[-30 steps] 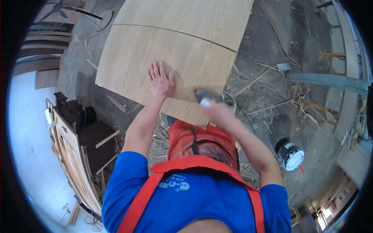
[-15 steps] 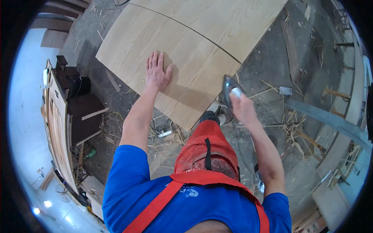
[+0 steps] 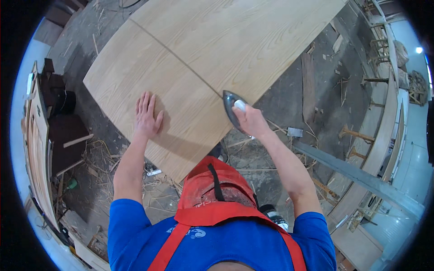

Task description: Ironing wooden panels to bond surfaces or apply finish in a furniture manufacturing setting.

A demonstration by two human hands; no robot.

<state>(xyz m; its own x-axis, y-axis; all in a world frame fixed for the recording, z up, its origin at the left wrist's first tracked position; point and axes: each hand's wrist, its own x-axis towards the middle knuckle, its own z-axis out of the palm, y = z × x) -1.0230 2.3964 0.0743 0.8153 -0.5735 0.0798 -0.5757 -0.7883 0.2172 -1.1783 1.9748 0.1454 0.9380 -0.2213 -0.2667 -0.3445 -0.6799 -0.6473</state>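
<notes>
A large light wood-grain panel (image 3: 203,54) spreads out in front of me, with a thin dark line (image 3: 176,58) running across it. My left hand (image 3: 147,117) lies flat on the near part of the panel, fingers stretched out, holding nothing. An iron (image 3: 229,106) with a dark pointed body and a whitish handle rests at the panel's right edge, its tip close to where the line ends. Fingers of my right hand (image 3: 253,122) wrap round its handle. I cannot tell how much of the iron's sole touches the panel.
Wood strips and scraps litter the grey floor (image 3: 280,108). A dark brown board (image 3: 68,135) and a pale wooden panel (image 3: 38,131) stand at the left. To the right are a long grey metal bar (image 3: 343,162) and wooden trestles (image 3: 357,134).
My right hand has brought the iron from beside the panel onto its right edge, near the line. My left hand still lies flat on the panel. The whole view has shifted.
</notes>
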